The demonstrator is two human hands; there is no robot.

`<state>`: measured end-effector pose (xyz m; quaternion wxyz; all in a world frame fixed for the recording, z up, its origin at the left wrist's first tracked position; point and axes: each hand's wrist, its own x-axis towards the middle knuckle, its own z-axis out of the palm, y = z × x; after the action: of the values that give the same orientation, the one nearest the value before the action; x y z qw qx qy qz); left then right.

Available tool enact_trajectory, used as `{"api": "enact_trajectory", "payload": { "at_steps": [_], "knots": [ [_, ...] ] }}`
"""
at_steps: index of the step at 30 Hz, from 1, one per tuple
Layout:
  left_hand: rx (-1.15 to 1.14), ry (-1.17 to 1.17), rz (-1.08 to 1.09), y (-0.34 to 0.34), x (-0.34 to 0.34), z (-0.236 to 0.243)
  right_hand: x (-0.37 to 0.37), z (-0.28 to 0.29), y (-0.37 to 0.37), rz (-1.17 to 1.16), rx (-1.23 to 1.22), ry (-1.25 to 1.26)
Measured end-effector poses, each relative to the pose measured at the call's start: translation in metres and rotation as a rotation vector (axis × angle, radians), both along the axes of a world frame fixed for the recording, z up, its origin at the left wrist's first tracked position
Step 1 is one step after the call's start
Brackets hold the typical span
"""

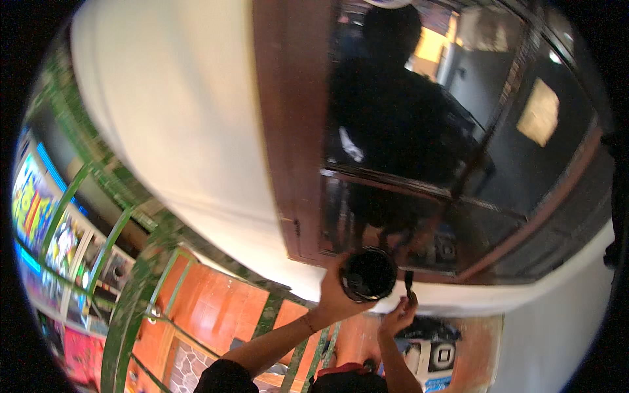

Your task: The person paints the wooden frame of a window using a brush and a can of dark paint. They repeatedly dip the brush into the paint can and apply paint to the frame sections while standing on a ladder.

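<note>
My left hand [331, 289] is closed round the side of a round can [368, 275] with dark, glossy black contents, held below the window's lower edge. Just to its right, my right hand [398, 318] grips a small paintbrush [409, 287] with its dark head pointing up. The brush is apart from the can and close to the lower part of a brown window frame [291, 131]. Dark glass panes [419, 124] in the frame mirror a person's silhouette.
White wall [177, 118] borders the frame on the left. Green worn metal railings [124, 340] run along the left and below. Under them lies an orange tiled floor [226, 301], with papers and dark items [429, 357] near my right forearm. A brightly coloured display [36, 203] stands far left.
</note>
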<state>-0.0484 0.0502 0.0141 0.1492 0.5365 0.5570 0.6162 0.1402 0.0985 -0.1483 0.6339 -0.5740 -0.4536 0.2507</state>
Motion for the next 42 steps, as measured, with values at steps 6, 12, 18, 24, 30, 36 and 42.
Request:
{"api": "enact_trajectory", "payload": {
  "at_steps": [6, 12, 18, 24, 30, 36, 42],
  "knots": [
    [0.085, -0.117, -0.105, 0.000, 0.007, -0.008, 0.029, -0.008, -0.027, 0.199, 0.089, -0.134],
    [0.283, 0.044, 0.149, -0.009, 0.029, -0.015, 0.068, -0.016, -0.055, 0.645, 0.180, -0.366],
    [0.319, 0.210, 0.487, -0.057, 0.073, -0.007, 0.059, -0.048, -0.073, 0.969, 0.201, -0.331],
    [0.264, 0.098, 0.659, -0.119, 0.117, -0.009, 0.068, -0.064, -0.073, 1.227, 0.222, -0.291],
    [0.167, 0.089, 1.048, -0.194, 0.165, -0.020, 0.075, -0.061, -0.072, 1.401, 0.255, -0.267],
    [0.019, 0.067, 1.300, -0.261, 0.220, -0.017, 0.059, -0.033, -0.097, 1.515, 0.281, -0.239],
    [-0.085, 0.027, 1.319, -0.305, 0.268, -0.036, 0.063, -0.021, -0.113, 1.544, 0.312, -0.226]
  ]
}}
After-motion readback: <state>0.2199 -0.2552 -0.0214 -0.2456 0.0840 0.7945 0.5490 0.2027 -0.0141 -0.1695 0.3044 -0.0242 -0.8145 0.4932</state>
